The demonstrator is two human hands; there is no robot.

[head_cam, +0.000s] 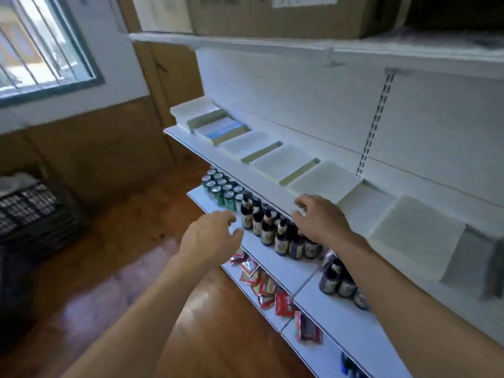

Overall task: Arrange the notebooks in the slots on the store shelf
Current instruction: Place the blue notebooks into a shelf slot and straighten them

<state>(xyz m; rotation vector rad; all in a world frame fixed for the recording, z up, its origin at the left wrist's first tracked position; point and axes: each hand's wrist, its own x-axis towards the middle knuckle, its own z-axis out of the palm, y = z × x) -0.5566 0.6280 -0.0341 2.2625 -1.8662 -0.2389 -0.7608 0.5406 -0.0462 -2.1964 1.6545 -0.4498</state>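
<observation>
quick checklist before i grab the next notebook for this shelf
1. Left hand free: ok, fingers loosely curled, holding nothing.
2. Right hand free: ok, empty, at the front edge of the shelf.
3. Notebooks in a row: ok, they lie tilted, each leaning on the next.
4. Blue notebook squared with the rest: cannot tell, it is blurred.
5. Bottles out of the way: ok, they stand on the lower shelf beneath the hands, though close under the right wrist.
6. A spare notebook to pick up: cannot tell, none shows outside the shelf.
</observation>
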